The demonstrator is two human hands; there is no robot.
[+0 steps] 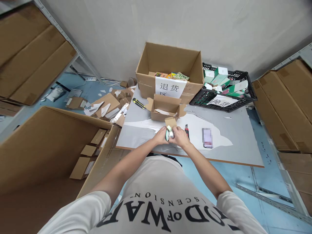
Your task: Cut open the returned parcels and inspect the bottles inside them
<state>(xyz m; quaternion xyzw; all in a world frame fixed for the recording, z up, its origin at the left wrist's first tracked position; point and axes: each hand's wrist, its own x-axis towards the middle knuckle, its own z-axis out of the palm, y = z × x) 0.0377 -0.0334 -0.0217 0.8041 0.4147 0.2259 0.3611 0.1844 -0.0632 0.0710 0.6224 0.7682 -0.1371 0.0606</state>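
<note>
Close to the front edge of the table, my left hand [161, 136] and my right hand [179, 136] meet around a small green-and-white box [167, 135]. My left fingers are closed on this box. A shiny silver rounded object [171, 134], maybe a bottle or its cap, shows at the box's opening, and my right fingers are closed on it. Just beyond my fingertips is a brown cardboard flap [171, 122]. Farther off stands a small open carton [164, 116] with white paper inside. A red-and-black utility knife [187, 130] lies beside my right hand.
On the table [243, 143] are a phone [207, 138], a yellow-and-black cutter [139, 103], a large labelled carton [143, 79] and a black crate [195, 101] of green-and-white boxes. A big carton [56, 118] holding small boxes stands left. Cardboard scraps [107, 104] litter the floor.
</note>
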